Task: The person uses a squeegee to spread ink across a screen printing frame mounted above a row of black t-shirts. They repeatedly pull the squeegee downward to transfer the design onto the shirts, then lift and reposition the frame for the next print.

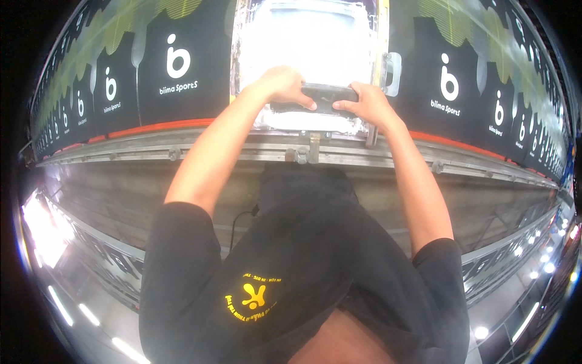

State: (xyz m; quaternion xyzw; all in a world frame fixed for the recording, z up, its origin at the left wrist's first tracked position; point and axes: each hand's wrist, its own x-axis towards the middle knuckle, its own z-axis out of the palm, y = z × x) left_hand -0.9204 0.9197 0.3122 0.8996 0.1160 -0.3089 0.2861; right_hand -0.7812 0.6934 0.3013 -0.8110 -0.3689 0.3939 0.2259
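— Your fingers (310, 105) grip the bar (330, 96) from both ends, left hand (282, 85) and right hand (371, 104), thumbs on your side. Where is it?

— Near your edge of the bright frame (383, 36). You seem to be working the bar across; which way, I can't tell.

— And your next move?

— It probably calls for even pressure from both hands.

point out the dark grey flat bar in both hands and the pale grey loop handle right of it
Dark grey flat bar (327, 96): head view, middle of its face
Pale grey loop handle (397, 74): head view, loop's outer side
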